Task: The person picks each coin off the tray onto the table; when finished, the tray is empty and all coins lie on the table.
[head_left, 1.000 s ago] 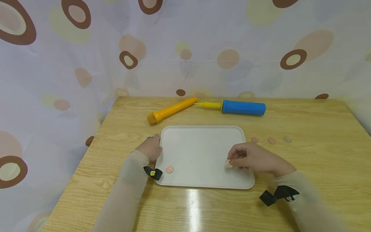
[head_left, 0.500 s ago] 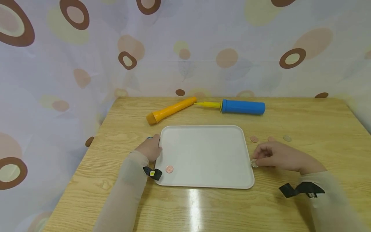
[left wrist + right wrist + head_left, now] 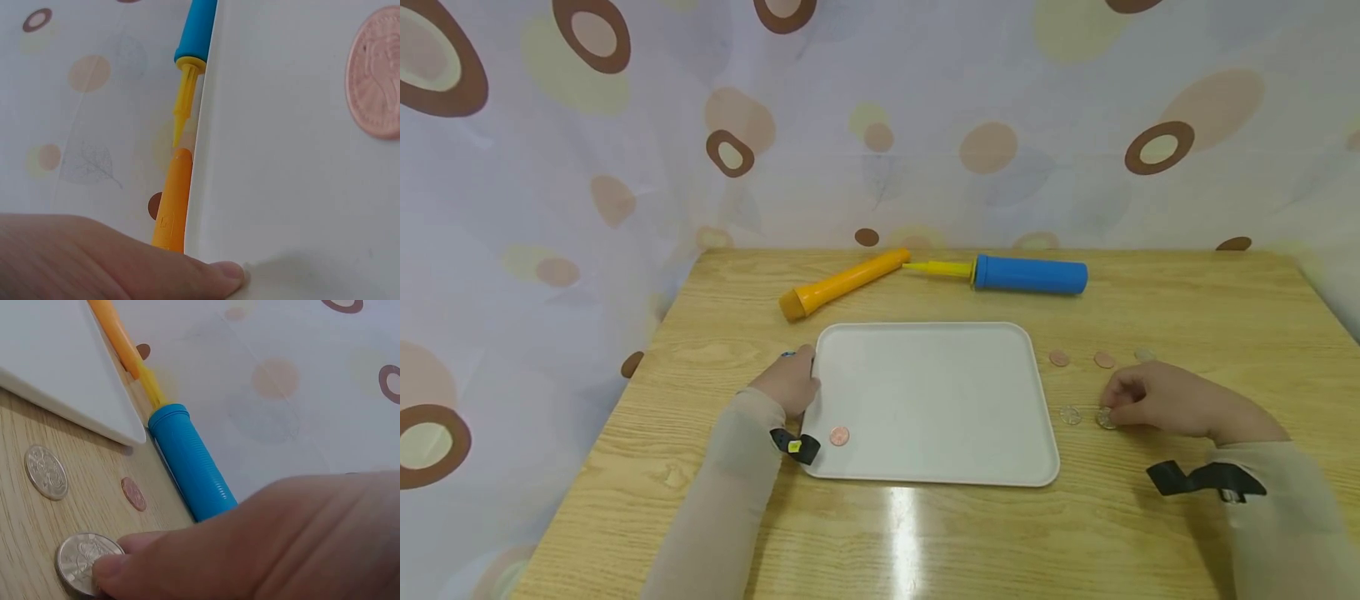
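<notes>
In the head view, my right hand point(image 3: 1165, 400) pinches a silver coin point(image 3: 1105, 417) between thumb and fingertips, low over the table right of the tray. The right wrist view shows the thumb on the face of this coin point(image 3: 84, 562). Another silver coin point(image 3: 1071, 415) lies flat just to its left. Behind them is a row of two copper coins point(image 3: 1059, 357) and a pale coin point(image 3: 1145, 355), partly covered by the hand. My left hand point(image 3: 786, 383) holds the left edge of the white tray point(image 3: 925, 400), thumb over the rim. One copper coin point(image 3: 839, 436) rests in the tray's near left corner.
Behind the tray lie an orange toy microphone point(image 3: 846, 285) and a blue hand pump point(image 3: 1030, 275) with a yellow nozzle, pointing at each other. A patterned cloth point(image 3: 925, 125) hangs along the back and left of the wooden table point(image 3: 985, 542).
My right hand has moved right from over the tray to the table beside it. A silver coin now lies on the table there, with another in the fingers. The left hand stays put.
</notes>
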Tool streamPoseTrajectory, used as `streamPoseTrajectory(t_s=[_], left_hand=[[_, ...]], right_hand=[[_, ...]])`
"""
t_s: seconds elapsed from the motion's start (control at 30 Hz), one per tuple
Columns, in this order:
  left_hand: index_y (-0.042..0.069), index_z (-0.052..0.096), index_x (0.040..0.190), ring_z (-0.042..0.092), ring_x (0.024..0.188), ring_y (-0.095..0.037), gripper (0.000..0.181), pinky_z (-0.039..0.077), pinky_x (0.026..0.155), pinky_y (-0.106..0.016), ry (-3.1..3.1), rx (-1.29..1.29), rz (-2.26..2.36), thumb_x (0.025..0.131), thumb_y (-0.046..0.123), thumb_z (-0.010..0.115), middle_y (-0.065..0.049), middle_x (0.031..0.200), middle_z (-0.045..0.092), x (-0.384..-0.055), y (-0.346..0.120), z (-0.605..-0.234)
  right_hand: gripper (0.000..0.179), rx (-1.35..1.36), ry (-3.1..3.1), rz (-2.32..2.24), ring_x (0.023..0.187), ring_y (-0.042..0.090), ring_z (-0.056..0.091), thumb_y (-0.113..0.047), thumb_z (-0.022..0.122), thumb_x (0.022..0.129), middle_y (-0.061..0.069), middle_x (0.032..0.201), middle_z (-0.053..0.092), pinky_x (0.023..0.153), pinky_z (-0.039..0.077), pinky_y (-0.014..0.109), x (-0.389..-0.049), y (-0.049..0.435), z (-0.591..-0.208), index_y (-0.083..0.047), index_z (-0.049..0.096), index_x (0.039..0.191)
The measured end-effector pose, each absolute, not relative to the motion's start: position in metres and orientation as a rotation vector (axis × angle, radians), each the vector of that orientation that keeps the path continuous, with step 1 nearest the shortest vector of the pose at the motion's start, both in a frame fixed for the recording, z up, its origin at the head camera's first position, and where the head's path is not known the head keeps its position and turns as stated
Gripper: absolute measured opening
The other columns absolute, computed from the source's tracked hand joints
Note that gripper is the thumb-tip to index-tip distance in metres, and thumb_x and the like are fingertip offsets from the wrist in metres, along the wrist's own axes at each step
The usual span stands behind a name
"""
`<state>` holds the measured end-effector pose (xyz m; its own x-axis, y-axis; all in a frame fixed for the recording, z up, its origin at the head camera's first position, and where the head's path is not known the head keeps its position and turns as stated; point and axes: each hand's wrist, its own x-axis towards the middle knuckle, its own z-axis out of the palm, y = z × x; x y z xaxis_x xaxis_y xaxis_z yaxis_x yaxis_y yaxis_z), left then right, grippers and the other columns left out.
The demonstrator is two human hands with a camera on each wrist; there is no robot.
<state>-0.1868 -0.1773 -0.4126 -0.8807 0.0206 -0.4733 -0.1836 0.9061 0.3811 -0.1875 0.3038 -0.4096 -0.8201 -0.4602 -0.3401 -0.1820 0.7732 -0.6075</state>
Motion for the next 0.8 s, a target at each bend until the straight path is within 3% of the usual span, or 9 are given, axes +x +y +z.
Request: streamPoseTrajectory(t_s=[0.27, 0.8], left_hand=[[0.000, 0.030, 0.154, 0.053, 0.112, -0.027, 0.053, 0.043, 0.106, -0.046, 2.589, -0.108, 0.574, 0.106, 0.018, 0.045, -0.019, 0.148, 0.048, -0.1870, -0.1770, -0.4125], [0.001, 0.030, 0.154, 0.053, 0.110, -0.027, 0.053, 0.045, 0.102, -0.043, 2.594, -0.110, 0.559, 0.106, 0.019, 0.045, -0.019, 0.146, 0.050, -0.1859, -0.1767, -0.4129]], right_hand=[[0.010, -0.409, 2.510, -0.719, 0.070, 0.013, 0.047, -0.016, 0.073, 0.089, -0.003, 0.076, 0.057, 0.063, 0.038, 0.027, -0.1878, 0.3050, -0.4144, -0.008, 0.069, 0.093], [0.015, -0.330, 2.539, -0.674, 0.074, 0.017, 0.049, -0.021, 0.075, 0.089, -0.001, 0.083, 0.063, 0.063, 0.040, 0.031, -0.1902, 0.2977, -0.4162, -0.006, 0.071, 0.090]])
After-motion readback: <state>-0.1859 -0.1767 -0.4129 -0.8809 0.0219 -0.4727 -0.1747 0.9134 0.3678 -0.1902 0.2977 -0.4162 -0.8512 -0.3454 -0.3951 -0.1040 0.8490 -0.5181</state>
